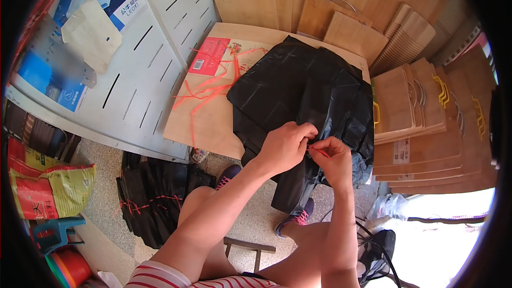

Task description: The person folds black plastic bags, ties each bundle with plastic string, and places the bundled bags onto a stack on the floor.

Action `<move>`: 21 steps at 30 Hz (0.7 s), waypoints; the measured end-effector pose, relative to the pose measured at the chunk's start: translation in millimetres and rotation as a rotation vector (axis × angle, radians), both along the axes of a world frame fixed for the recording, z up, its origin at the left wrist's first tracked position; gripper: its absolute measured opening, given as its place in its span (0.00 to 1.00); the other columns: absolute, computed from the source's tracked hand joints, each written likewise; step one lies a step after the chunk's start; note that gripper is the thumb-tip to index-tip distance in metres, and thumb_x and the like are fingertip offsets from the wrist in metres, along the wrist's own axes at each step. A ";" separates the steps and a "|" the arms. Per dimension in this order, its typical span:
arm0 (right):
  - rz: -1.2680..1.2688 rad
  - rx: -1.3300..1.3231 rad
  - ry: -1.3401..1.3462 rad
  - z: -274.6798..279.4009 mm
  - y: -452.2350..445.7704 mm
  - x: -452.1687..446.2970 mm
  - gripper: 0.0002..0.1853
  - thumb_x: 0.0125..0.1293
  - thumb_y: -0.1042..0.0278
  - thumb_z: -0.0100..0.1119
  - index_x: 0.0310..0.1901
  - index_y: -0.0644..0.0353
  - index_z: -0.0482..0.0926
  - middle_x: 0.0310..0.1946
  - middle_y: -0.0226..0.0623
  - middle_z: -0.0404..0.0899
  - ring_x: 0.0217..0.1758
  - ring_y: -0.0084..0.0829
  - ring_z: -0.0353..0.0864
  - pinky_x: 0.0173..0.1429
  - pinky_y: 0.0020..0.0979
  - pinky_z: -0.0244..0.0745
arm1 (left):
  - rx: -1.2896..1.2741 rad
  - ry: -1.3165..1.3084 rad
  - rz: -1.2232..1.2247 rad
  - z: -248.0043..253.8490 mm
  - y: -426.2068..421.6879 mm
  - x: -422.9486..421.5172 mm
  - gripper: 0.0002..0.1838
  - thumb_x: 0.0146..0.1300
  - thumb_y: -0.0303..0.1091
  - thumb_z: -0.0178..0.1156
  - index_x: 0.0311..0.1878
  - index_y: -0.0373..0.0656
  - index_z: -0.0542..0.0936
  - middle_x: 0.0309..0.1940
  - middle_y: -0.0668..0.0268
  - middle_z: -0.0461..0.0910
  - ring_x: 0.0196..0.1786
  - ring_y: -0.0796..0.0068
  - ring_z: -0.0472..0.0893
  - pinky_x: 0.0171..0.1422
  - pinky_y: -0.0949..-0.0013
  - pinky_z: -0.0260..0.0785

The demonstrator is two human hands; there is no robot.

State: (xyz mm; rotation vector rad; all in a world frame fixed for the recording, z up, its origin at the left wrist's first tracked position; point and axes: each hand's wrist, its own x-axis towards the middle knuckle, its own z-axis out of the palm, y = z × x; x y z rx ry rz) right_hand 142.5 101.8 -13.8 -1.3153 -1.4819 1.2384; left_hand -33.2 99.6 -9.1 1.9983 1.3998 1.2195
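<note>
A pile of black plastic bags (288, 82) lies spread over a wooden board, with its near end gathered and hanging over the front edge. My left hand (287, 146) is closed over the gathered part, its fingers curled against the black plastic; what they pinch is hidden. Close beside it, my right hand (335, 161) pinches a short piece of red plastic string (320, 152) between thumb and fingers. More loose red strings (234, 72) are scattered on the left side of the board, across a pink label.
The wooden board (205, 130) holds the bags. Wooden cutting boards (408, 104) stand stacked at right and back. A white slotted metal panel (144, 69) bounds the left. On the floor lie black bag bundles tied with red string (160, 197) and a small teal stool (58, 233).
</note>
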 end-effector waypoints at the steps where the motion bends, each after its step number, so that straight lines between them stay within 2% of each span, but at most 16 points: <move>1: 0.006 0.085 -0.088 -0.8 -0.7 -0.8 0.05 0.58 0.81 0.67 0.36 0.64 0.84 0.31 0.30 0.86 0.34 0.16 0.82 0.38 0.20 0.75 | -0.087 0.021 -0.023 -2.9 -0.3 1.6 0.08 0.63 0.27 0.58 0.45 0.45 0.80 0.32 0.61 0.82 0.39 0.59 0.83 0.42 0.57 0.76; 2: 0.007 0.085 -0.088 1.9 -2.0 -2.2 0.05 0.58 0.81 0.67 0.36 0.64 0.84 0.31 0.30 0.86 0.34 0.16 0.82 0.38 0.20 0.75 | -0.174 0.043 -0.046 -5.4 -0.9 3.0 0.10 0.63 0.27 0.59 0.47 0.47 0.80 0.34 0.63 0.82 0.41 0.60 0.83 0.44 0.58 0.76; 4: -0.014 0.255 -0.276 11.6 -5.2 -6.3 0.07 0.54 0.82 0.67 0.35 0.63 0.84 0.29 0.31 0.84 0.31 0.17 0.81 0.35 0.22 0.75 | -0.168 0.045 -0.044 -8.5 -1.4 5.7 0.11 0.63 0.27 0.59 0.48 0.47 0.80 0.35 0.62 0.83 0.42 0.59 0.83 0.45 0.58 0.76; 5: -0.014 0.256 -0.276 13.6 -6.2 -8.2 0.07 0.54 0.82 0.67 0.35 0.63 0.84 0.29 0.31 0.84 0.31 0.17 0.81 0.35 0.22 0.75 | -0.163 0.047 -0.044 -9.8 -1.0 6.5 0.11 0.63 0.26 0.59 0.49 0.47 0.79 0.35 0.62 0.83 0.42 0.58 0.83 0.46 0.57 0.76; 7: -0.021 0.415 -0.367 15.9 -7.6 -10.6 0.08 0.53 0.84 0.66 0.35 0.63 0.82 0.29 0.35 0.82 0.29 0.24 0.82 0.33 0.27 0.75 | -0.165 0.027 -0.048 -13.2 0.5 7.6 0.11 0.63 0.26 0.58 0.49 0.46 0.79 0.35 0.62 0.83 0.42 0.58 0.83 0.46 0.57 0.76; 8: -0.022 0.415 -0.368 15.4 -7.8 -10.9 0.08 0.53 0.84 0.66 0.35 0.63 0.82 0.29 0.35 0.82 0.29 0.24 0.82 0.33 0.27 0.75 | -0.170 0.006 -0.052 -14.3 0.6 8.4 0.12 0.63 0.26 0.58 0.49 0.46 0.79 0.34 0.61 0.83 0.42 0.58 0.83 0.46 0.57 0.76; 10: -0.092 0.540 -0.371 12.8 -7.4 -11.4 0.08 0.53 0.84 0.65 0.35 0.63 0.82 0.30 0.38 0.81 0.29 0.33 0.81 0.33 0.31 0.77 | -0.173 -0.015 -0.071 -14.2 0.4 10.2 0.11 0.64 0.26 0.57 0.50 0.45 0.79 0.34 0.60 0.84 0.42 0.57 0.83 0.46 0.57 0.76; 13: -0.133 0.658 -0.457 8.2 0.0 -4.8 0.09 0.54 0.84 0.65 0.36 0.63 0.81 0.31 0.41 0.82 0.31 0.39 0.81 0.35 0.35 0.78 | -0.185 -0.104 -0.095 -14.6 1.4 14.9 0.10 0.66 0.26 0.57 0.49 0.42 0.81 0.35 0.58 0.86 0.41 0.55 0.85 0.46 0.59 0.77; 15: -0.135 0.678 -0.474 9.9 1.0 -5.8 0.09 0.54 0.84 0.66 0.36 0.62 0.81 0.31 0.40 0.81 0.32 0.40 0.81 0.36 0.35 0.78 | -0.198 -0.172 -0.105 -14.6 2.2 15.0 0.10 0.67 0.27 0.56 0.49 0.40 0.81 0.36 0.57 0.86 0.41 0.55 0.86 0.47 0.60 0.77; 17: -0.138 0.699 -0.491 10.2 1.5 -5.4 0.08 0.54 0.84 0.67 0.36 0.62 0.81 0.31 0.40 0.81 0.33 0.41 0.81 0.37 0.36 0.78 | -0.320 -0.262 -0.102 -13.5 4.3 12.9 0.09 0.68 0.26 0.55 0.47 0.36 0.83 0.38 0.55 0.86 0.40 0.55 0.87 0.46 0.62 0.78; 21: -0.071 0.759 -0.481 10.6 2.3 -7.5 0.08 0.55 0.83 0.68 0.36 0.62 0.82 0.32 0.39 0.82 0.35 0.41 0.81 0.39 0.37 0.78 | -0.332 -0.258 -0.118 -5.1 2.3 9.2 0.09 0.68 0.24 0.55 0.45 0.34 0.83 0.36 0.54 0.86 0.41 0.58 0.87 0.47 0.63 0.78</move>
